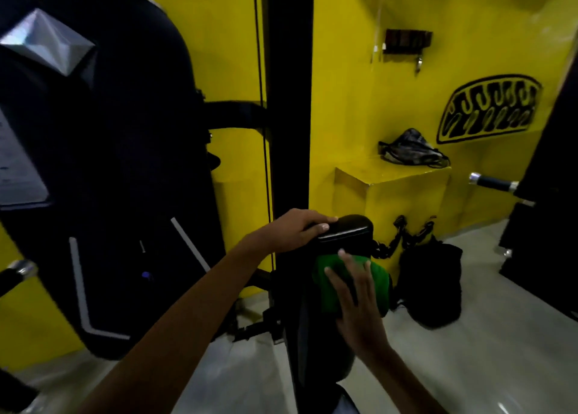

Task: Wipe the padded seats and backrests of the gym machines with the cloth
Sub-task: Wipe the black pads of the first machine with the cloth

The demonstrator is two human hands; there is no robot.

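green cloth (344, 283) lies spread on the dark face of the padded backrest (312, 335), low in the middle of the view, pinned there by the right hand (356, 301). that hand is flat, fingers straight and slightly fanned, pressing the cloth and not curled round it. the left hand (297, 230) reaches in from the lower left and grips the top edge of the pad (344, 227), fingers curled over it and thumb against its front, which looks like a steadying hold.

the cloth looks soft and light, so it should follow the pad's curve but may bunch or slide under a loose palm; an even, flat press over its middle seems the best way to move it. the vinyl-like padding should give a little and may be slick, so holding the top edge looks sensible.

outward from there: a black bag (430, 288) sits on the pale floor just right of the backrest, its contents not visible, with a dark chain (403, 237) beside it. on the yellow ledge (397, 191) behind rests a dark drawstring bag (413, 149), contents also hidden.
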